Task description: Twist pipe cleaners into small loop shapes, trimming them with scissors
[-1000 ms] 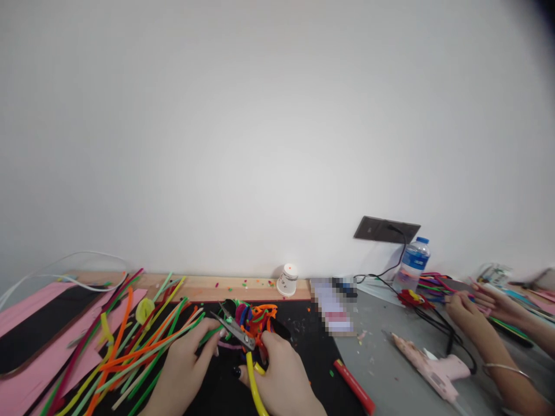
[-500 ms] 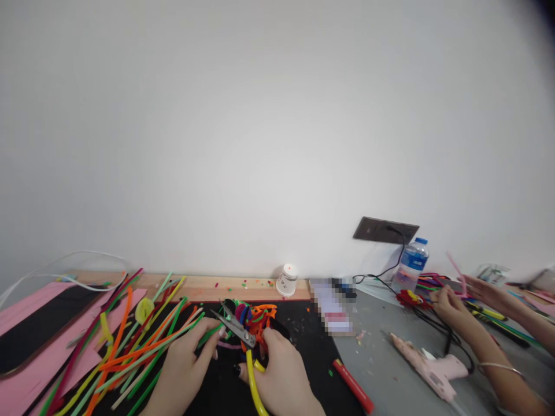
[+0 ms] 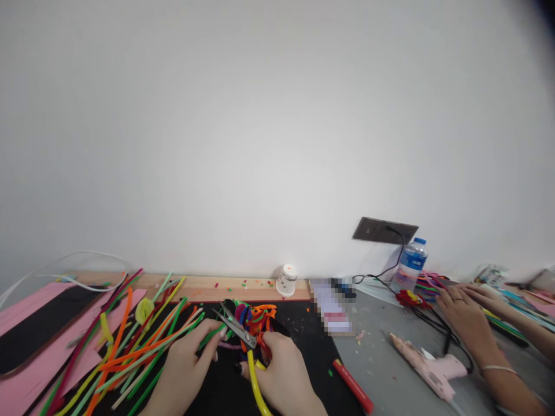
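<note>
In the lower middle, my right hand (image 3: 284, 367) is closed round scissors (image 3: 237, 328) with yellow handles; their metal blades point up and to the left. My left hand (image 3: 188, 358) pinches a green pipe cleaner (image 3: 211, 336) between thumb and fingers, close to the left of the blades. Behind and beside the scissors lies a tangle of orange, blue and purple fuzzy pieces (image 3: 264, 315), partly hidden by my right hand. Many loose coloured pipe cleaners (image 3: 143, 358) are spread to the left of my left hand.
A paper cup (image 3: 287, 281) stands upside down by the wall. On the right are a red utility-knife-like stick (image 3: 353, 386), a pink glue gun (image 3: 429, 367), a water bottle (image 3: 410, 266) and another person's hands (image 3: 466, 315). Pink paper (image 3: 26, 387) lies at left.
My hands stay nearly in place; the scissor blades look slightly closer together. The other person's hands have come down onto the table, and the pink strip they held up is no longer raised.
</note>
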The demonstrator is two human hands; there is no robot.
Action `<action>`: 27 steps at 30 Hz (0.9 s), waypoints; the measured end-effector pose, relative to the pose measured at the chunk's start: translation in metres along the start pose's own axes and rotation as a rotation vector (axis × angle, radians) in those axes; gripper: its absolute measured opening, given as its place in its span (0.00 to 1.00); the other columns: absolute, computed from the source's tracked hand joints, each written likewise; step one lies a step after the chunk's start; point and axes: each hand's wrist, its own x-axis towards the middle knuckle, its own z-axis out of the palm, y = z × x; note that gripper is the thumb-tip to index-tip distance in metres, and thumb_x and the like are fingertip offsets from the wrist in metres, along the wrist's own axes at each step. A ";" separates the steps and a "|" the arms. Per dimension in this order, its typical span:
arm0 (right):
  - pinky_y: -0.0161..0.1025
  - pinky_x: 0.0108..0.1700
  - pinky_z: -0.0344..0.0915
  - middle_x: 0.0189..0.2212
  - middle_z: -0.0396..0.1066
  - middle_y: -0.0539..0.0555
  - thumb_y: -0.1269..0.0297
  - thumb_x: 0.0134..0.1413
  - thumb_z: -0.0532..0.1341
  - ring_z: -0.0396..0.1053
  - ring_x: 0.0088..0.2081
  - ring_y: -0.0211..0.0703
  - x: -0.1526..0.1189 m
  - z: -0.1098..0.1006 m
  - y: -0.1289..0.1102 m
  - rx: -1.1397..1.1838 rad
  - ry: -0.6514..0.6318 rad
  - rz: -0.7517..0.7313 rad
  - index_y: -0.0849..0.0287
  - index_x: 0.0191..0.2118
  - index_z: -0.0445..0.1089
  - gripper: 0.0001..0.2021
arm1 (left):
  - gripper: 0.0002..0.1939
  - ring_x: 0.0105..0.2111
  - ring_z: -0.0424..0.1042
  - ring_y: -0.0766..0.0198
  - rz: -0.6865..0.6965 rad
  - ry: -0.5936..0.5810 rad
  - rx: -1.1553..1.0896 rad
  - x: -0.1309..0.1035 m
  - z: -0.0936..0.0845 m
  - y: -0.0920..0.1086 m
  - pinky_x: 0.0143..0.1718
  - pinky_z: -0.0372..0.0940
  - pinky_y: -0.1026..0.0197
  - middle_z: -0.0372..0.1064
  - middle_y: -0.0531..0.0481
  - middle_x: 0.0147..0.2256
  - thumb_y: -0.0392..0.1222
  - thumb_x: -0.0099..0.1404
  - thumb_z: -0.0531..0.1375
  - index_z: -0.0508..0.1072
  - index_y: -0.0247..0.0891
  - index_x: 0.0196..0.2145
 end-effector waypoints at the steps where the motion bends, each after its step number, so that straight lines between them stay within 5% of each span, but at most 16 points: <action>1: 0.30 0.22 0.44 0.21 0.64 0.46 0.56 0.35 0.66 0.56 0.22 0.35 0.000 0.000 0.000 0.001 -0.001 0.002 0.57 0.22 0.61 0.14 | 0.08 0.20 0.67 0.62 -0.006 0.000 -0.005 -0.001 0.000 -0.001 0.25 0.59 0.66 0.65 0.56 0.18 0.45 0.59 0.54 0.69 0.41 0.32; 7: 0.30 0.22 0.44 0.21 0.63 0.45 0.57 0.36 0.66 0.55 0.22 0.34 -0.001 -0.001 0.001 0.013 -0.004 -0.013 0.57 0.22 0.60 0.14 | 0.10 0.20 0.67 0.63 -0.038 -0.015 -0.143 0.000 -0.001 -0.001 0.26 0.60 0.65 0.67 0.56 0.19 0.45 0.58 0.55 0.71 0.40 0.35; 12: 0.30 0.21 0.43 0.21 0.63 0.45 0.57 0.36 0.66 0.54 0.21 0.33 0.000 -0.005 0.002 -0.003 -0.029 -0.031 0.58 0.22 0.61 0.14 | 0.14 0.18 0.63 0.66 -0.122 -0.162 -0.395 0.009 -0.003 0.004 0.24 0.58 0.66 0.63 0.57 0.16 0.48 0.59 0.54 0.70 0.38 0.22; 17: 0.30 0.21 0.43 0.21 0.61 0.44 0.57 0.35 0.66 0.53 0.21 0.32 0.002 -0.012 0.003 -0.033 -0.063 -0.063 0.58 0.22 0.62 0.14 | 0.15 0.18 0.60 0.69 -0.305 -0.335 -0.697 0.014 -0.005 0.003 0.21 0.56 0.68 0.62 0.57 0.17 0.50 0.55 0.59 0.69 0.36 0.21; 27: 0.30 0.21 0.43 0.21 0.60 0.43 0.56 0.35 0.66 0.52 0.22 0.31 0.000 -0.021 0.004 -0.008 -0.127 -0.187 0.60 0.22 0.61 0.15 | 0.11 0.11 0.49 0.77 -0.548 -0.458 -1.178 0.004 -0.010 0.001 0.19 0.55 0.69 0.58 0.61 0.12 0.44 0.50 0.66 0.70 0.36 0.22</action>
